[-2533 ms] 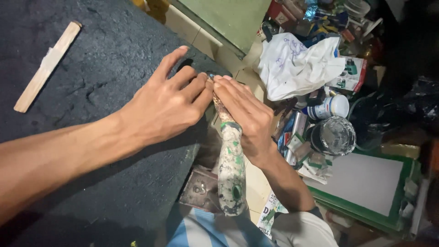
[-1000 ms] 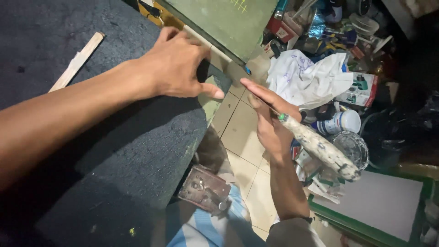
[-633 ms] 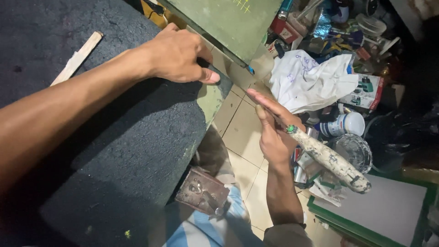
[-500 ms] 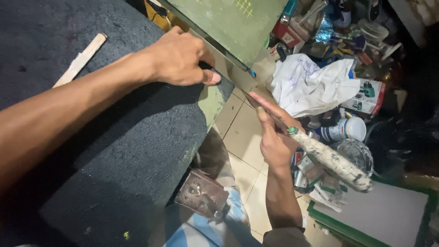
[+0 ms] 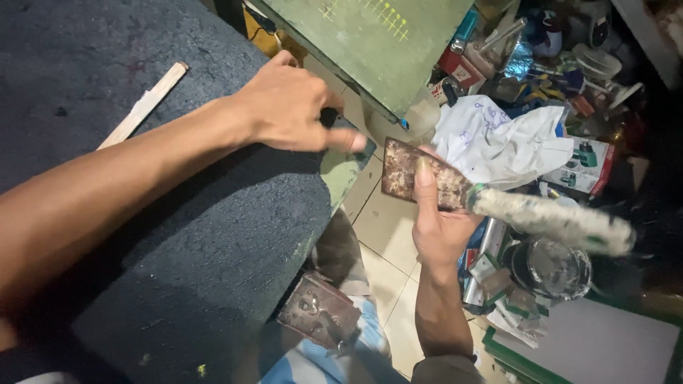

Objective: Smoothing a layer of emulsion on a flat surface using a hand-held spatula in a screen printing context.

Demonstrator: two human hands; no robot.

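— Where's the scraper right now?

— In my right hand [image 5: 437, 227]: a rusty, paint-crusted flat metal scraper [image 5: 416, 181] with a white-spattered handle. My fingers are wrapped around the neck, the forefinger laid flat along the blade. The blade points toward the table edge and the handle sticks out to the right, blurred. It sits just beside my left hand [image 5: 292, 107], not touching it.

— And the left?

— Palm down on the dark grey felt-covered tabletop [image 5: 107, 57], fingers loosely curled, thumb stretched toward the blade, arm reaching in from the lower left. There's something small and dark under the fingers; I can't tell whether I'm gripping it.

— Anything packaged around?

— A white-and-green cardboard box [image 5: 583, 165] right of the crumpled white cloth [image 5: 498, 139], a red box [image 5: 462, 67] up by the green board [image 5: 370, 43], and a round tin with a clear lid [image 5: 551, 267] below the handle. A pale wooden stick [image 5: 146, 103] lies on the felt, well left.
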